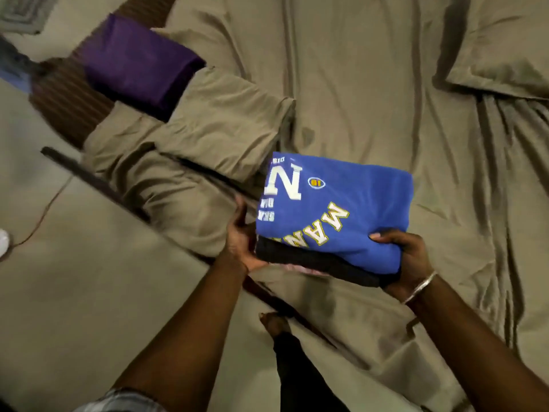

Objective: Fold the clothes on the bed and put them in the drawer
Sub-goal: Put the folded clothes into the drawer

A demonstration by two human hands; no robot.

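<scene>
A stack of folded clothes [326, 233] is held above the near edge of the bed [371, 84], between both hands. The top item is a blue shirt [350, 209] with white and yellow lettering; a black garment [312, 263] lies beneath it, and a strip of pink cloth [309, 270] shows at the bottom.

The left hand [242, 242] is closed on the left edge of the stack, its fingers curled under the black garment. The right hand [404, 257] is closed on the near right corner, thumb pressed on top of the blue shirt, fingers hidden underneath. A metal bangle [420, 286] is worn on the right wrist.

The bed is covered with a wrinkled tan sheet. Two tan pillows [190, 150] lie left of the stack, and a purple pillow [136, 63] lies beyond them. Another tan pillow [502, 46] is seen at the upper right. A dark bed frame rail [98, 179] runs diagonally along the left edge. A bare foot [274, 324] rests on the floor [74, 292] below the stack. A thin cable [44, 212] lies on the floor at the left.
</scene>
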